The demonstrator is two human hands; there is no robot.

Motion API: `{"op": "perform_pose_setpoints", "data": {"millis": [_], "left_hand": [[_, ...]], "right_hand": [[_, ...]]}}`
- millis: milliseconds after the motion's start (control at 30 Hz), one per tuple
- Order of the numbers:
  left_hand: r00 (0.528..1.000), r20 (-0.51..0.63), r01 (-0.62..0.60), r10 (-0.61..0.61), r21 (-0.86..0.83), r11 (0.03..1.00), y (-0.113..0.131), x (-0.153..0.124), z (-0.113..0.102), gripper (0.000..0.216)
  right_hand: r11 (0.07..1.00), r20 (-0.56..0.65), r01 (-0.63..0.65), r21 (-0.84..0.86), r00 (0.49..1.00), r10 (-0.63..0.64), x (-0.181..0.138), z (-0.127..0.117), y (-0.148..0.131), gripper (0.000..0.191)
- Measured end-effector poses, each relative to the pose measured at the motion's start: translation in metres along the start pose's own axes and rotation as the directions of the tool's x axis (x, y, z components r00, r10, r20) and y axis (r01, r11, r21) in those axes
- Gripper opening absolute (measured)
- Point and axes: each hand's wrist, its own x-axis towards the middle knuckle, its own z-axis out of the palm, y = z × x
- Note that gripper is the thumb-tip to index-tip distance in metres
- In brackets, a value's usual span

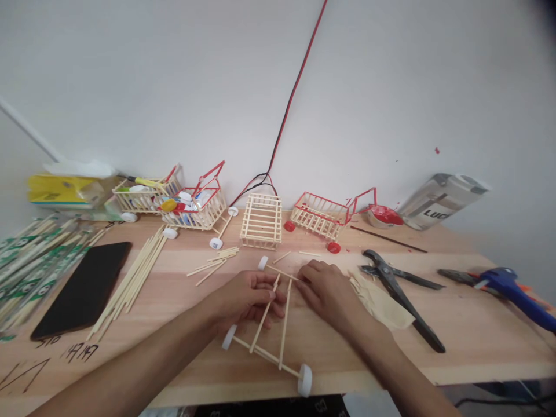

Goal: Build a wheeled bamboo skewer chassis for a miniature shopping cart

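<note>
Between my hands is a wheeled frame (284, 324) of thin wooden sticks, with white bottle-cap wheels on its axles. Two long sticks run from the near axle up toward the far axle (278, 271). My left hand (249, 298) is closed on one long stick, thumb on top and fingers beneath. My right hand (325, 289) pinches the right end of the far axle; its fingers cover that end, so I cannot see a wheel there. The near axle carries a white cap (305, 380) at its right end and another at its left.
Behind stand a plain stick basket (261, 223), a red-trimmed cart (321, 217) and two filled carts. Pliers (403, 295) and a blue glue gun (508, 289) lie right. Loose sticks (134, 278), a black phone (82, 289) and wrapped chopsticks (35, 266) lie left.
</note>
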Motion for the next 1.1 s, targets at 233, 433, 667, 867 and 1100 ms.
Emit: {"op": "perform_pose_setpoints", "data": {"millis": [233,433,667,867,1100], "left_hand": [[0.998,-0.055,0.043,-0.041,0.037,0.998,0.008,-0.006,0.005,0.045],[0.996,-0.071,0.058,-0.055,0.042,0.997,0.010,-0.009,0.009,0.042],[0.996,-0.058,0.069,-0.067,0.028,0.997,0.014,-0.012,0.013,0.045],[0.997,-0.043,0.066,-0.065,0.035,0.997,0.012,-0.009,0.013,0.043],[0.997,-0.041,0.069,-0.068,0.028,0.997,0.012,-0.008,0.012,0.044]], "right_hand": [[0.994,-0.023,-0.091,-0.056,0.996,0.089,-0.002,-0.003,0.005,0.019],[0.994,-0.025,-0.090,-0.068,0.996,0.089,-0.002,-0.004,0.009,0.020],[0.996,-0.034,-0.071,-0.053,0.997,0.069,-0.003,-0.003,0.010,0.019],[0.999,-0.049,-0.031,0.021,0.998,0.032,-0.005,-0.004,0.007,0.017],[0.999,-0.060,-0.013,0.034,0.998,0.015,-0.005,-0.006,0.004,0.017]]}}
